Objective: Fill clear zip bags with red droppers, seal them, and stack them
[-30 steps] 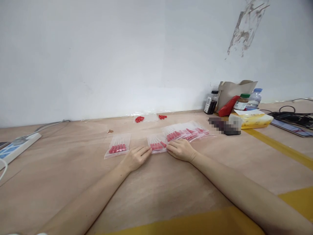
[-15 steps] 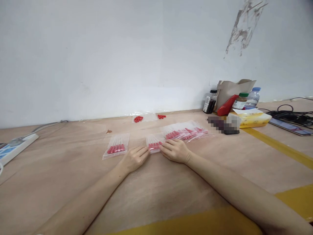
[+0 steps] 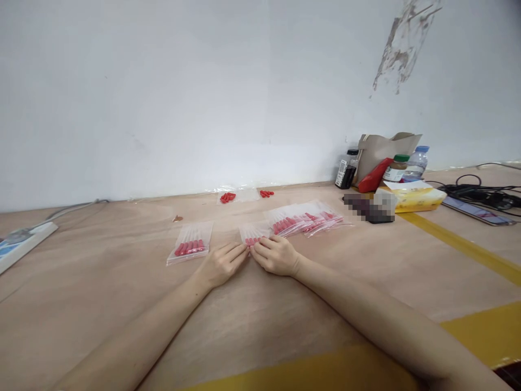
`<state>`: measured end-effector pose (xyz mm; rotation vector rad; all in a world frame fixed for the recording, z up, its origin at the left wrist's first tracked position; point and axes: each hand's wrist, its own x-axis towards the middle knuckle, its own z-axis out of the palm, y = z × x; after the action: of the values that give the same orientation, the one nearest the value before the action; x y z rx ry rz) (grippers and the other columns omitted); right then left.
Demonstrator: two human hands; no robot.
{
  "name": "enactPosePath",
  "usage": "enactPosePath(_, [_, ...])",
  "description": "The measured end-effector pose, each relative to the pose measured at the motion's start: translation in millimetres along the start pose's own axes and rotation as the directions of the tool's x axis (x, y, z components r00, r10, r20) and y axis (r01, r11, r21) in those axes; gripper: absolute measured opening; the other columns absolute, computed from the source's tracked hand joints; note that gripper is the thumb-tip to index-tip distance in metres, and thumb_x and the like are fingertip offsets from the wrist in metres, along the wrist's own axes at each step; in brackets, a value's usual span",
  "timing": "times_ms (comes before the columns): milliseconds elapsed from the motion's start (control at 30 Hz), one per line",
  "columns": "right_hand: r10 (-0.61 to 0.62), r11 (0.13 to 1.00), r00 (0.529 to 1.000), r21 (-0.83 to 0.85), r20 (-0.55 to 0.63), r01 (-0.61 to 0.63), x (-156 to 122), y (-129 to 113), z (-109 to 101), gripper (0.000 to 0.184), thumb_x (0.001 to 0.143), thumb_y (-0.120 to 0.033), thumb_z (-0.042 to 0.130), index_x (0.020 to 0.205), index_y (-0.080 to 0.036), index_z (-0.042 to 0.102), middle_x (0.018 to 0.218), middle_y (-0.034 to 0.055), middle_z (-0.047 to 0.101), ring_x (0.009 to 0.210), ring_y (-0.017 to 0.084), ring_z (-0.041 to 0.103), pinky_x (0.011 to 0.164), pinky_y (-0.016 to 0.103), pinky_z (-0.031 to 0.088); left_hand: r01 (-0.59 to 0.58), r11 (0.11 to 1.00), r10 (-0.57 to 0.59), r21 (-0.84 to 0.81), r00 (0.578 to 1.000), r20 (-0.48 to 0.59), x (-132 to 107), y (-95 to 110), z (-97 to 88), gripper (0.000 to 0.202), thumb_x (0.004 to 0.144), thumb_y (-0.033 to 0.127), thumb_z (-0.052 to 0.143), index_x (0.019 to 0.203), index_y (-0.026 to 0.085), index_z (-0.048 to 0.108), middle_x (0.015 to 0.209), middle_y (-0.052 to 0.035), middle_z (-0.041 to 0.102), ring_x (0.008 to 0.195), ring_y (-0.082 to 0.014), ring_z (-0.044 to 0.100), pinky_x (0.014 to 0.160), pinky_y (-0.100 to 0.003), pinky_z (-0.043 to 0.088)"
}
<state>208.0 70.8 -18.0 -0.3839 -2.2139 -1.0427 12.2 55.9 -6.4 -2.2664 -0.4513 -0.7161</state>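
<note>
Pinching the near edge of a clear bag [image 3: 251, 233] just below the frame's centre, the left hand [image 3: 223, 264] and right hand [image 3: 279, 255] nearly touch, fingers [image 3: 241, 251] closed; a second bag [image 3: 190, 243] lies centre-left.

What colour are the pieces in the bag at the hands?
The pieces look red, best seen in the head view.

"What's covered?"
"The right hand [image 3: 279, 256] hides the near right corner of the middle bag [image 3: 249, 232]."
"And farther right?"
"Coarse squares blur a dark object [image 3: 368, 209] past recognition."
"Far left?"
"The view's edge cuts off the power strip [image 3: 29, 248]."
</note>
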Motion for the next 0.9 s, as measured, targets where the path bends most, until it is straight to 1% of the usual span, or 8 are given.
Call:
enactPosePath(167, [-0.025,0.999,0.999,-0.023,0.023,0.026,0.7,0.9,-2.1,0.020,0.083,-0.014,0.042,0.070,-0.017,0.057,0.069,0.0014,0.058,0.065,0.012,0.047,0.055,0.028,0.027,0.002,0.999,-0.002,-0.039,1.000,0.001,0.0,0.4,0.8,0.016,0.083,0.009,0.044,0.086,0.014,0.059,0.084,-0.0054,0.066,0.075,-0.0154,0.062,0.067,-0.028,0.051])
enactPosePath(300, [-0.010,0.998,1.000,-0.070,0.002,0.010,-3.4,4.3,-2.8,0.018,0.083,-0.015,0.042,0.072,-0.016,0.056,0.069,0.0013,0.057,0.065,0.011,0.046,0.056,0.028,0.027,0.026,0.997,-0.030,-0.066,0.998,-0.061,-3.0,-1.9,3.5,0.013,0.081,0.009,0.048,0.088,0.014,0.058,0.085,-0.0056,0.066,0.075,-0.0151,0.062,0.065,-0.027,0.051])
enactPosePath(400, [0.003,0.996,1.000,-0.094,0.012,-0.002,-9.9,9.9,-6.0,0.016,0.083,-0.014,0.042,0.075,-0.015,0.056,0.067,0.0009,0.056,0.063,0.011,0.046,0.056,0.028,0.027,0.055,0.994,-0.062,-0.094,0.995,-0.074,-6.6,-3.6,4.6,0.013,0.080,0.010,0.050,0.089,0.015,0.058,0.086,-0.0051,0.067,0.076,-0.0149,0.062,0.066,-0.027,0.051])
enactPosePath(567, [0.074,0.990,0.997,-0.120,0.038,-0.069,-23.5,21.0,-12.5,0.012,0.082,-0.013,0.044,0.079,-0.014,0.055,0.067,0.0002,0.056,0.061,0.010,0.045,0.057,0.028,0.026,0.086,0.992,-0.092,-0.088,0.993,-0.072,-8.7,-6.0,-0.7,0.011,0.080,0.010,0.051,0.087,0.016,0.058,0.083,-0.0040,0.067,0.073,-0.0141,0.062,0.066,-0.027,0.050])
enactPosePath(700, [0.131,0.982,0.989,-0.147,0.064,-0.121,-27.3,23.5,-11.4,0.015,0.082,-0.011,0.043,0.073,-0.015,0.054,0.063,0.0001,0.054,0.056,0.009,0.042,0.056,0.028,0.025,0.093,0.992,-0.099,-0.086,0.992,-0.075,-10.7,-8.5,-4.8,0.010,0.080,0.010,0.051,0.084,0.016,0.058,0.081,-0.0037,0.067,0.070,-0.0134,0.061,0.063,-0.026,0.049])
enactPosePath(800, [0.151,0.978,0.985,-0.159,0.078,-0.138,-27.1,22.7,-9.3,0.017,0.082,-0.010,0.041,0.071,-0.015,0.054,0.062,0.0003,0.054,0.055,0.009,0.041,0.056,0.028,0.024,0.126,0.988,-0.130,-0.087,0.991,-0.044,-13.0,-9.0,-6.4,0.009,0.080,0.011,0.050,0.079,0.016,0.058,0.078,-0.0031,0.066,0.067,-0.0129,0.060,0.061,-0.025,0.048])
enactPosePath(867, [0.162,0.977,0.984,-0.149,0.079,-0.149,-26.6,22.0,-8.6,0.017,0.082,-0.010,0.041,0.071,-0.015,0.054,0.061,0.0001,0.053,0.054,0.009,0.041,0.056,0.028,0.024,0.187,0.976,-0.185,-0.108,0.982,0.029,-11.6,-7.1,-7.9,0.011,0.081,0.014,0.048,0.078,0.016,0.058,0.078,-0.0036,0.065,0.068,-0.0134,0.059,0.062,-0.026,0.048])
enactPosePath(900, [0.169,0.978,0.983,-0.138,0.079,-0.157,-26.0,21.3,-8.6,0.018,0.082,-0.010,0.041,0.069,-0.015,0.053,0.060,-0.0001,0.053,0.054,0.009,0.041,0.056,0.028,0.024,0.235,0.964,-0.227,-0.122,0.971,0.076,-9.4,-5.3,-8.5,0.011,0.081,0.016,0.048,0.080,0.016,0.058,0.080,-0.0046,0.064,0.072,-0.0145,0.059,0.065,-0.027,0.048])
